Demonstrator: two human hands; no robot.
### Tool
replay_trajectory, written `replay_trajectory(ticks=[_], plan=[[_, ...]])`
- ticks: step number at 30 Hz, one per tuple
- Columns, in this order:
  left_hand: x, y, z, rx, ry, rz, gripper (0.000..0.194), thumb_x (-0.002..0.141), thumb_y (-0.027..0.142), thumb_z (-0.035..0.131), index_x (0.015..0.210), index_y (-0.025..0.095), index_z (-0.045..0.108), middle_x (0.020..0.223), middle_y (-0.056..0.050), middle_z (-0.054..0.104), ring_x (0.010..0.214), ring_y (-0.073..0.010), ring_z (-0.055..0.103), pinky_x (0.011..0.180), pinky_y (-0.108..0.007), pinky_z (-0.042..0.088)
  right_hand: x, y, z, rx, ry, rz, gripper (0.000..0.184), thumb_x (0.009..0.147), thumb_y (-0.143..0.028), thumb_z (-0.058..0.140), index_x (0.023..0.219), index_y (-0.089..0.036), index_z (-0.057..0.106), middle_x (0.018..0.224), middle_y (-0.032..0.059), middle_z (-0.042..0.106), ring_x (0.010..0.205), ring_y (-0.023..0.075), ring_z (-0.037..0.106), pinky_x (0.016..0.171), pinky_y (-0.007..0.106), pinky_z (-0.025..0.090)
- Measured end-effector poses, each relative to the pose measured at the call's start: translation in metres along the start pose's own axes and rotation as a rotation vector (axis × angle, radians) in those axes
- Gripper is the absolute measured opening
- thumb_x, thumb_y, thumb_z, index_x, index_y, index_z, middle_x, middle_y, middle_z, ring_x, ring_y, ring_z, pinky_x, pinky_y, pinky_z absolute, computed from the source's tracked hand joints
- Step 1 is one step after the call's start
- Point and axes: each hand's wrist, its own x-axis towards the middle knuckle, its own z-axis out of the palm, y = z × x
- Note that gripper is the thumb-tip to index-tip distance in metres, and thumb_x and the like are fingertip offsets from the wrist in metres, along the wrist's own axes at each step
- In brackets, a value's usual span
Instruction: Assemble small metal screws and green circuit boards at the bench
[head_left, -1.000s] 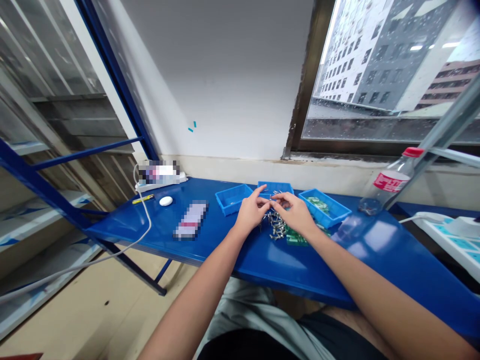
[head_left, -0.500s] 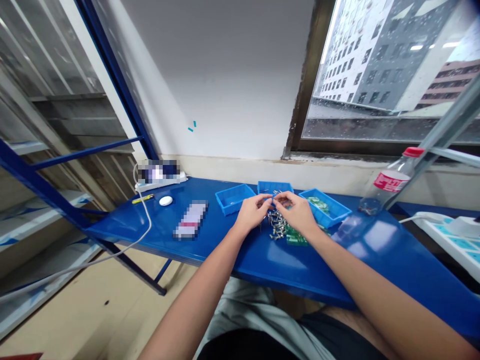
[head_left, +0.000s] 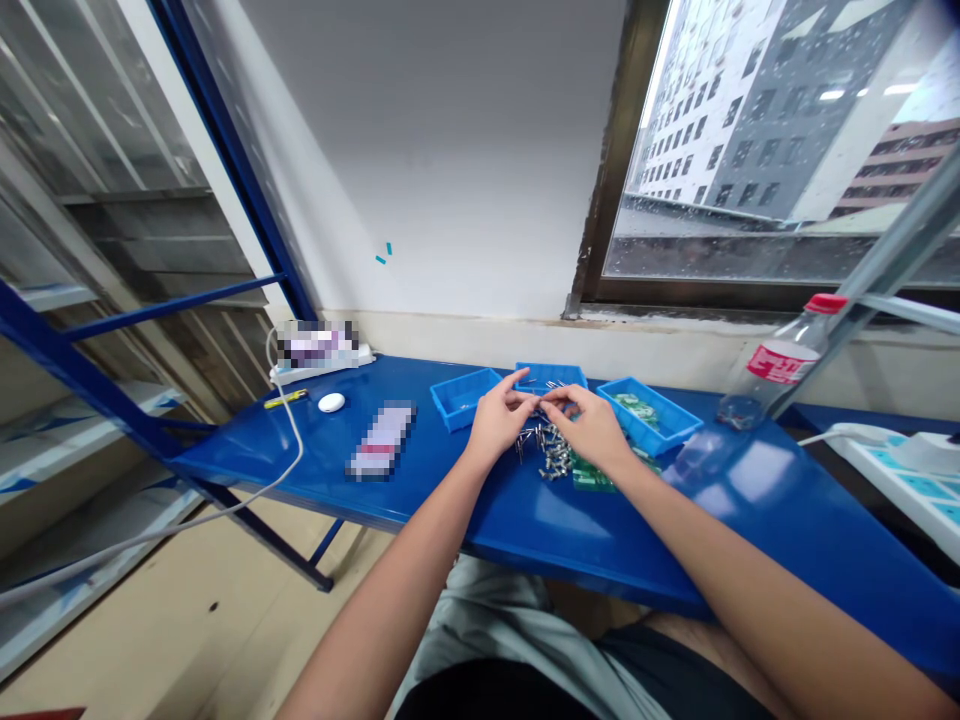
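Observation:
My left hand (head_left: 496,418) and my right hand (head_left: 587,424) meet fingertip to fingertip above the blue table (head_left: 442,497). Both pinch at one spot, and whatever lies between the fingertips is too small to make out. My left index finger sticks up and away from its pinch. Below the hands lies a heap of small shiny metal parts (head_left: 555,462), with thin pin-like pieces (head_left: 525,440) at its left. Green flat pieces (head_left: 592,476) lie beside the heap, partly under my right wrist.
Behind the hands stand three blue bins: a left one (head_left: 442,408), a middle one (head_left: 551,372) holding thin metal pieces, and a right one (head_left: 675,440) with green pieces. A bottle (head_left: 784,362) stands right; a phone-like blurred item (head_left: 382,440), white oval object (head_left: 331,402) and yellow cutter (head_left: 286,398) lie left.
My left hand has shifted slightly left and its index finger has lifted. The fingertips now meet a little further left and lower. The table items have not visibly moved.

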Motion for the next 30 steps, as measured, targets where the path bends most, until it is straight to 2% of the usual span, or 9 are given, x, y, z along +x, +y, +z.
replay_trajectory(ticks=[3, 8, 13, 15, 19, 25, 27, 30], plan=[[-0.0023, 0.0045, 0.0019, 0.077, -0.022, 0.031, 0.062, 0.089, 0.019, 0.07, 0.149, 0.021, 0.052, 0.101, -0.005, 0.081, 0.095, -0.02, 0.077, 0.094, -0.034, 0.059, 0.0007, 0.0025, -0.0016, 0.028, -0.001, 0.057, 0.023, 0.092, -0.042, 0.066, 0.101, -0.023, 0.076, 0.1, 0.0072, 0.076, 0.084, 0.0223, 0.069, 0.078, 0.038, 0.057], [-0.0042, 0.0052, 0.0046, 0.086, -0.062, 0.066, 0.057, 0.09, 0.022, 0.07, 0.144, 0.02, 0.054, 0.097, -0.005, 0.079, 0.09, -0.0189, 0.076, 0.087, -0.032, 0.06, 0.0022, 0.0068, -0.0026, 0.143, -0.047, 0.148, 0.024, 0.09, -0.044, 0.067, 0.095, -0.023, 0.076, 0.095, 0.0059, 0.077, 0.083, 0.0227, 0.071, 0.078, 0.037, 0.056], [-0.0027, -0.0001, 0.0084, -0.054, -0.149, 0.018, 0.058, 0.086, 0.024, 0.076, 0.14, 0.017, 0.055, 0.105, -0.01, 0.077, 0.095, -0.0202, 0.075, 0.089, -0.034, 0.059, 0.003, 0.0049, -0.0024, 0.305, -0.047, 0.216, 0.024, 0.089, -0.045, 0.069, 0.095, -0.021, 0.071, 0.087, 0.0055, 0.076, 0.08, 0.0231, 0.073, 0.078, 0.036, 0.059], [-0.0012, -0.0019, 0.0088, -0.096, -0.143, -0.01, 0.057, 0.085, 0.025, 0.078, 0.137, 0.015, 0.057, 0.104, -0.011, 0.077, 0.095, -0.0205, 0.075, 0.09, -0.035, 0.059, 0.0035, 0.0048, -0.0025, 0.353, -0.019, 0.227, 0.026, 0.087, -0.045, 0.07, 0.094, -0.021, 0.069, 0.086, 0.0062, 0.076, 0.081, 0.0233, 0.074, 0.079, 0.036, 0.059], [0.0025, -0.003, 0.0056, -0.146, -0.065, -0.037, 0.048, 0.088, 0.029, 0.076, 0.132, 0.015, 0.061, 0.104, -0.011, 0.077, 0.093, -0.0195, 0.074, 0.089, -0.034, 0.059, 0.004, 0.0064, -0.0031, 0.303, 0.022, 0.226, 0.026, 0.088, -0.046, 0.07, 0.094, -0.021, 0.069, 0.088, 0.0069, 0.076, 0.08, 0.0226, 0.072, 0.077, 0.035, 0.059], [0.0057, -0.0017, 0.0025, -0.239, -0.001, -0.079, 0.054, 0.085, 0.031, 0.079, 0.132, 0.013, 0.061, 0.101, -0.011, 0.078, 0.086, -0.0177, 0.074, 0.084, -0.031, 0.059, 0.0001, 0.0074, 0.0, 0.169, -0.125, 0.17, 0.025, 0.09, -0.046, 0.066, 0.093, -0.022, 0.07, 0.085, 0.0051, 0.076, 0.077, 0.0227, 0.071, 0.073, 0.037, 0.059], [0.0055, -0.001, 0.0028, -0.222, -0.003, -0.081, 0.052, 0.084, 0.033, 0.08, 0.129, 0.012, 0.065, 0.103, -0.012, 0.079, 0.09, -0.0197, 0.075, 0.088, -0.034, 0.059, -0.001, 0.0077, 0.0013, 0.139, -0.135, 0.152, 0.024, 0.092, -0.046, 0.064, 0.094, -0.023, 0.071, 0.086, 0.0048, 0.077, 0.077, 0.0226, 0.071, 0.073, 0.037, 0.06], [0.0047, 0.0001, 0.003, -0.138, -0.015, -0.084, 0.039, 0.083, 0.038, 0.08, 0.113, 0.013, 0.075, 0.109, -0.014, 0.079, 0.102, -0.0251, 0.075, 0.096, -0.038, 0.058, -0.0013, 0.0086, 0.0019, 0.137, -0.121, 0.148, 0.024, 0.094, -0.045, 0.061, 0.098, -0.024, 0.071, 0.089, 0.005, 0.077, 0.079, 0.0229, 0.072, 0.074, 0.038, 0.06]])
